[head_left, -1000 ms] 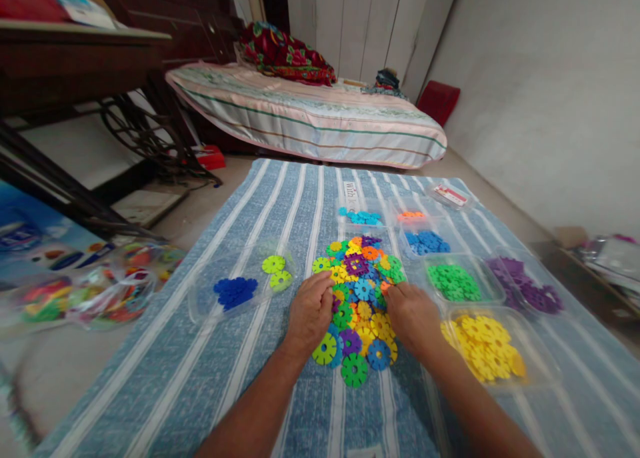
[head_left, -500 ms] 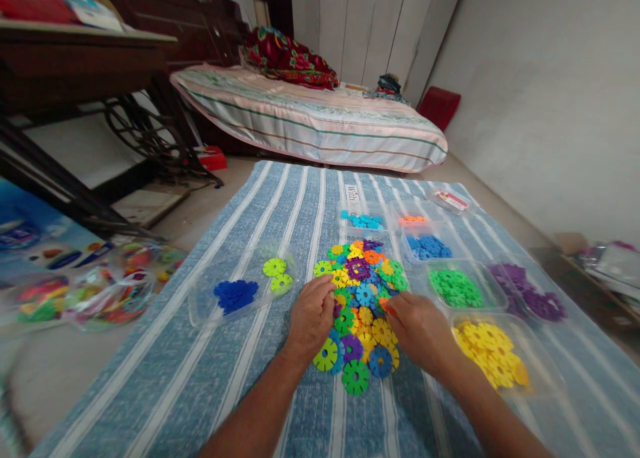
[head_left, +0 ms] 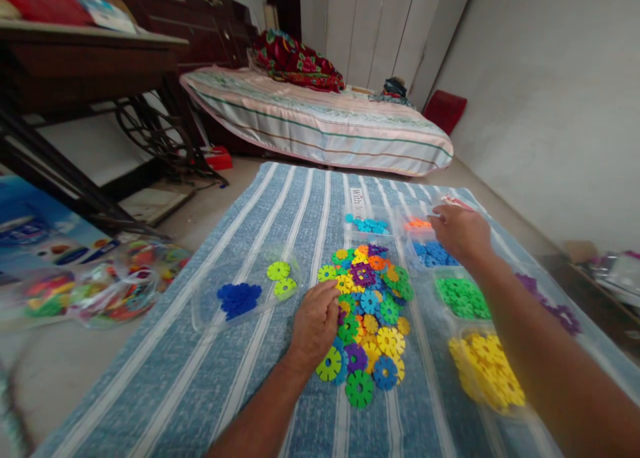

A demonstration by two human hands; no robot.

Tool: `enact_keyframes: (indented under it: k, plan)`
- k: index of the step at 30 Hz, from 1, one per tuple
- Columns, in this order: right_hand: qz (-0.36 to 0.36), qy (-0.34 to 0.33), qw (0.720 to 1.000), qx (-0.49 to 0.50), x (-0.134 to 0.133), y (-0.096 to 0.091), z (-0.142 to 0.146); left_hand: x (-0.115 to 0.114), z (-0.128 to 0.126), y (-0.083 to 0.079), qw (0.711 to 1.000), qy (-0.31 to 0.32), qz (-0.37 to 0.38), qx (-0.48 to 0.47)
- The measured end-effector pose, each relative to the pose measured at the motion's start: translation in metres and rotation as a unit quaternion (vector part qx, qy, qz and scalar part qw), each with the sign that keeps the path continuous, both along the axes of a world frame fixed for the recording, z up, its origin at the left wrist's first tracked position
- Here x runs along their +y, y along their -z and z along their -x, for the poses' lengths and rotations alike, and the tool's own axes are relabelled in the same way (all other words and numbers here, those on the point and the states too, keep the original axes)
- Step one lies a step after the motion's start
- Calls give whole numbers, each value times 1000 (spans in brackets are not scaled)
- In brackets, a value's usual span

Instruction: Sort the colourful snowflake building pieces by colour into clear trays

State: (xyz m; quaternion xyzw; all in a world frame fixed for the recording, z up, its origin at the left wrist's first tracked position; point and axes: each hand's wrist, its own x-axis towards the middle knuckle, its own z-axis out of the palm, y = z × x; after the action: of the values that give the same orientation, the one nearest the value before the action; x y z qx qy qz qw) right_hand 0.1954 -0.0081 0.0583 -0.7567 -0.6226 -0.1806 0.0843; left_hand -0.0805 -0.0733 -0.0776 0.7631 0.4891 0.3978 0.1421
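A heap of notched plastic discs (head_left: 370,303) in several colours lies mid-cloth. My left hand (head_left: 316,321) rests against the heap's left edge, its fingers curled; anything in them is hidden. My right hand (head_left: 463,231) reaches over the far boxes, its fingertips pinched together beside the orange discs (head_left: 418,225). What that pinch holds, if anything, does not show. Below it sits a box of blue discs (head_left: 434,253). Nearer along the right are boxes of green discs (head_left: 463,297) and yellow discs (head_left: 487,370), the latter partly covered by my right forearm.
Light-blue discs (head_left: 370,226) fill a box at the far middle. To the left, a clear tray (head_left: 203,318) holds dark-blue discs (head_left: 239,300) and two lime discs (head_left: 279,270). Purple pieces (head_left: 565,317) lie far right. Bagged pieces (head_left: 117,295) sit on the floor.
My right hand has moved from the heap's right side, where it was at an orange piece, up and right to the orange box. My left hand stays by the heap.
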Motion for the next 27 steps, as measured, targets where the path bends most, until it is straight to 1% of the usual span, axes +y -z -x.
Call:
enact_keyframes:
  k: [1,3,5,7,10,14,17,21,24,27]
  plan:
    - [12,-16,1000,10,-6,2,4,0,0,0,1000,1,1,-2]
    - [52,-73,995,43,-25,10,18,-1,0,-1,1000,4,4,-6]
    - [108,-137,981,90,-51,20,34,-1,-1,-1,1000,3,6,-8]
    - [153,-175,963,137,-77,32,48,-1,-1,0,1000,2,6,-7]
    - [194,-191,945,181,-112,51,64,-1,-1,0,1000,2,4,-8]
    - [221,-187,934,211,-148,70,74,-1,-2,-1,1000,2,7,-5]
    - [205,-187,939,201,-168,83,80,-1,-2,-2,1000,-1,7,0]
    - [139,-188,955,182,-188,102,88,0,-2,-2,1000,0,4,3]
    - [82,-190,961,183,-195,114,91,0,-2,-2,1000,-1,5,4]
    - [50,-193,958,204,-196,118,91,0,-1,-3,1000,-1,4,7]
